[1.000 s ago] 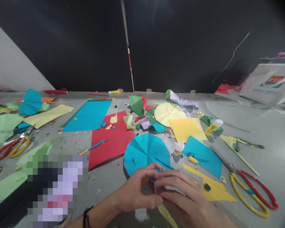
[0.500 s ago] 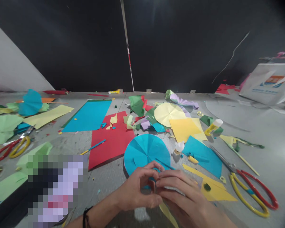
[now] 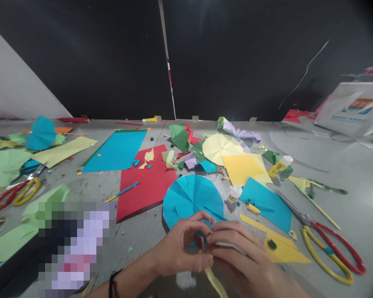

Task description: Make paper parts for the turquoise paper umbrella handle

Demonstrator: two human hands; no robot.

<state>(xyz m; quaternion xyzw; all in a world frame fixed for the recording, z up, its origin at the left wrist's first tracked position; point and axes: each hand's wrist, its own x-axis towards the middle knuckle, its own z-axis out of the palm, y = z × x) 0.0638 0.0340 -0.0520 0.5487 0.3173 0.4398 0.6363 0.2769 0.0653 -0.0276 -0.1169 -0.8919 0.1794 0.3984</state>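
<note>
My left hand (image 3: pixel 180 246) and my right hand (image 3: pixel 245 260) meet at the near edge of the grey table (image 3: pixel 329 174), fingertips pinched together on a small piece of blue paper (image 3: pixel 202 236) that is mostly hidden between them. A pale yellow paper strip (image 3: pixel 216 281) hangs below the fingers. Just beyond the hands lies a creased blue paper circle (image 3: pixel 192 196). My left wrist wears a dark band.
Red-and-yellow scissors (image 3: pixel 332 248) lie at the right, another pair (image 3: pixel 14 194) at the left. Glue sticks (image 3: pixel 279 165) and a small glue cap (image 3: pixel 235 192) stand among red (image 3: pixel 146 182), blue (image 3: pixel 116 151) and yellow (image 3: pixel 245 167) sheets, paper fans and scraps.
The hands stay together at the table's near edge with only small finger movements. The yellow strip below them has shifted slightly.
</note>
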